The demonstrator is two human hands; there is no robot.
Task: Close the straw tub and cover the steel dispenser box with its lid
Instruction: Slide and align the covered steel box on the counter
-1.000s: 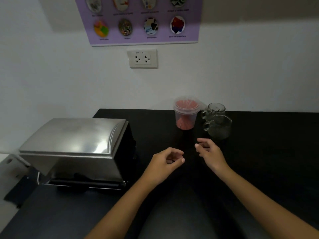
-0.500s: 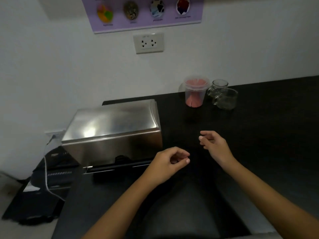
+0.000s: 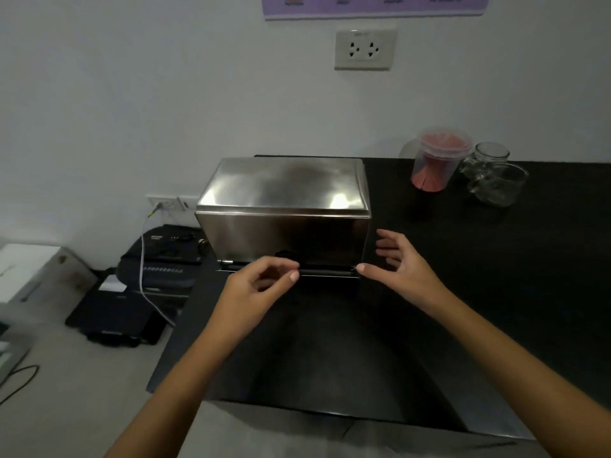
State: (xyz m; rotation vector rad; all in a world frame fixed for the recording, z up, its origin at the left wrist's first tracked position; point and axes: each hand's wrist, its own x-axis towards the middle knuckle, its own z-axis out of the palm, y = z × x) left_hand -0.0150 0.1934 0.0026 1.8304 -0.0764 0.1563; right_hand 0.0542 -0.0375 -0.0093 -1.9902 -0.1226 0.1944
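Black counter [image 3: 496,292] against white wall: steel box [image 3: 284,206] far left with lid [image 3: 284,183] seated, tub [image 3: 433,160] far right, capped. Left hand [image 3: 254,292] loosely curled, right hand [image 3: 403,262] spread, both empty, near box front. Best pressing lid corners evenly, checking flush seating.

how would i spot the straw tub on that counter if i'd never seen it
Start at the big shiny steel dispenser box on the black counter, then look right along the back edge by the white wall. The clear round plastic tub stands there, just left of two clear glass mugs. It alone holds pink-red straws and has a lid on top.
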